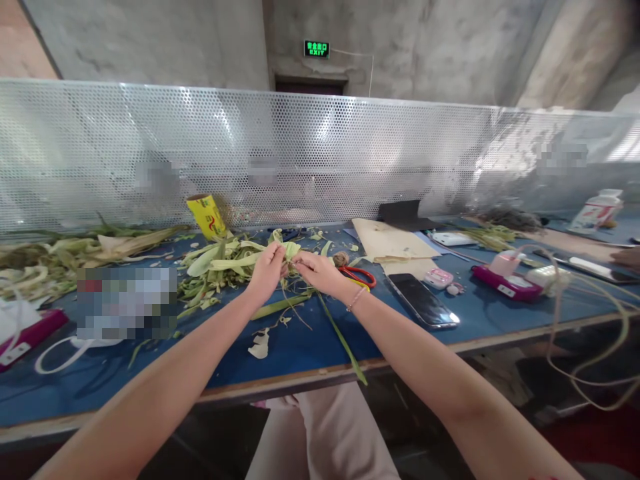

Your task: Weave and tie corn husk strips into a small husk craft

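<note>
My left hand (267, 272) and my right hand (319, 272) meet over the blue table, both with fingers closed on a pale green husk strip (291, 249). Their fingertips almost touch, and exactly how the strip is folded there is too small to tell. Beside my left hand lies a heap of green husk strips (213, 260). A long green leaf (343, 337) hangs below my right hand and reaches past the table edge. To the right of that hand are the red and yellow handles of scissors (361, 275) and a small brown ball (341, 259).
A smartphone (424, 301), a pink case (439, 278) and brown paper (395, 241) lie at right. Magenta power strips (507, 285) with loose cables sit farther out. A yellow tube (207, 217) stands behind the heap, before a perforated metal screen (310, 153).
</note>
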Tool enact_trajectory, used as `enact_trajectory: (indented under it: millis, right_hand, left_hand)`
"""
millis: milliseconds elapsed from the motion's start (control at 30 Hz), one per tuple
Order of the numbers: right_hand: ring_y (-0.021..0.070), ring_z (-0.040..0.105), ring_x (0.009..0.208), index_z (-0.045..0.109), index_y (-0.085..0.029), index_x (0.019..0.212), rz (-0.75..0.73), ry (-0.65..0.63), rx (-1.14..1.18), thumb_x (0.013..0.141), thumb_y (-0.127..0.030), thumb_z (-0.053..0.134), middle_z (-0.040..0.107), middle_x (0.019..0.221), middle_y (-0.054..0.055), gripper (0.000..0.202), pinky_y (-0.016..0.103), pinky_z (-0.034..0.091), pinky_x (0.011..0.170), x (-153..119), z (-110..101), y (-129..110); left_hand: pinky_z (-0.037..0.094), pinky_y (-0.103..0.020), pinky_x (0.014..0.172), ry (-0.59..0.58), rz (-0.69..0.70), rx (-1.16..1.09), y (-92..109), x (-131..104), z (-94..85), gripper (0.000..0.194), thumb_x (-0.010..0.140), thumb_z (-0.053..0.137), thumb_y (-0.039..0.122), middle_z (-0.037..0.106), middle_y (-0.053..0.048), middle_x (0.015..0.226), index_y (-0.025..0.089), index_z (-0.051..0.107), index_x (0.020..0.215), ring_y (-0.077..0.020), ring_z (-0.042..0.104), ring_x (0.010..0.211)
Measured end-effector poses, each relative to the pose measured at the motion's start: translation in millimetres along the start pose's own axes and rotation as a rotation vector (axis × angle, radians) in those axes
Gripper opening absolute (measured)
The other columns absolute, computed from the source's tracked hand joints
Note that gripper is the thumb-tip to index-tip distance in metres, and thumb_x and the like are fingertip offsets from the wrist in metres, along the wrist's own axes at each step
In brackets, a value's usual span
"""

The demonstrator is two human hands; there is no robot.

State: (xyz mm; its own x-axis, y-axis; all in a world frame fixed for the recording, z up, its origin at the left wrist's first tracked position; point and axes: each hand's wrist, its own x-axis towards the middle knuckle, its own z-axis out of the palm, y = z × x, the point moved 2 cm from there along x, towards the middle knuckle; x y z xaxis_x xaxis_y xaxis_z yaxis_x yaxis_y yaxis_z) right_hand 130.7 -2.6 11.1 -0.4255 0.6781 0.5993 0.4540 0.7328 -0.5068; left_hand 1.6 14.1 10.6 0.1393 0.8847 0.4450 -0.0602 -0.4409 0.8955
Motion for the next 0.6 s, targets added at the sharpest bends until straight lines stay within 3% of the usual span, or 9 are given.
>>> enact_trajectory:
  millis: [167,300,433,600]
  right_hand:
    - [0.0077,0.039,0.049,0.048,-0.017,0.068,0.142,0.133,0.194,0.077,-0.034,0.046,0.043,0.053,-0.005,0.019,0.021,0.032,0.051,1.7,1.0,6.9]
    - [0.0076,0.044,0.05,0.049,-0.017,0.071,0.182,0.07,0.345,0.074,-0.027,0.05,0.047,0.056,-0.005,0.01,0.021,0.037,0.052,4.3,1.5,12.6]
    - [0.0077,0.047,0.052,0.052,-0.016,0.068,0.201,-0.036,0.175,0.071,-0.022,0.055,0.053,0.057,-0.003,0.007,0.021,0.037,0.054,1.4,-0.5,13.8]
    - [0.0076,0.048,0.051,0.053,-0.015,0.063,0.177,-0.018,-0.078,0.074,-0.017,0.05,0.056,0.056,-0.001,0.011,0.021,0.036,0.055,-0.1,-1.8,16.9]
  left_hand:
    - [0.023,-0.02,0.04,-0.026,0.036,0.269,-0.2,-1.7,-6.4,0.022,0.073,0.05,0.033,0.03,0.007,0.042,0.018,0.041,0.059,-0.0063,0.03,0.038]
    - [0.024,-0.021,0.04,-0.058,-0.026,0.264,-5.0,1.7,-9.1,0.023,0.07,0.054,0.035,0.031,0.007,0.042,0.017,0.047,0.059,-0.0063,0.032,0.038]
    - [0.028,-0.02,0.041,0.016,-0.105,0.14,-7.4,5.8,-12.0,0.025,0.07,0.054,0.039,0.036,0.007,0.043,0.016,0.047,0.063,-0.0051,0.034,0.038]
    - [0.04,-0.021,0.056,0.083,-0.13,-0.029,-7.4,3.4,-6.6,0.03,0.057,0.067,0.031,0.052,0.005,0.057,0.015,0.046,0.073,-0.0067,0.049,0.052]
